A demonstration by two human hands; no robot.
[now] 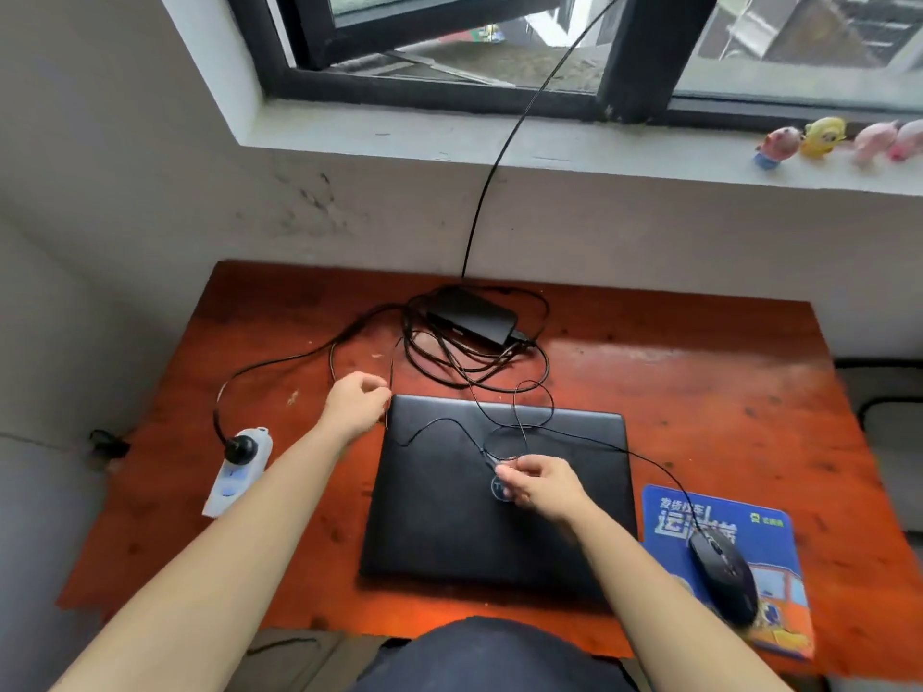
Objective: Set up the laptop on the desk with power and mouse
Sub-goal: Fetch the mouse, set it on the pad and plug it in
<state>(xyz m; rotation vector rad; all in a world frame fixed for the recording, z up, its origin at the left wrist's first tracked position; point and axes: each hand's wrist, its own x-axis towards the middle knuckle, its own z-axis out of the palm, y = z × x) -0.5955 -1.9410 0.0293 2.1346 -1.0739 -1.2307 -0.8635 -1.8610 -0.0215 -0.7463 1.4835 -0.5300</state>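
Closed laptop (pixel 494 496), right hand (pixel 542 484) pinching mouse cable (pixel 649 462), left hand (pixel 357 404) holding charger cable (pixel 391 377)

Both our forearms are bare from the bottom edge of the frame up to the wrists; no sleeve reaches into view. We see nothing worn on the left hand (pixel 355 407) or on the right hand (pixel 542 484): no watch, ring, band or glove. At bottom centre, a dark navy garment (pixel 492 659) covers our torso or lap as a rounded mass. On either side of it, olive-khaki cloth (pixel 299 659) shows, with a seam line across the left part. We cannot tell which garment it is.
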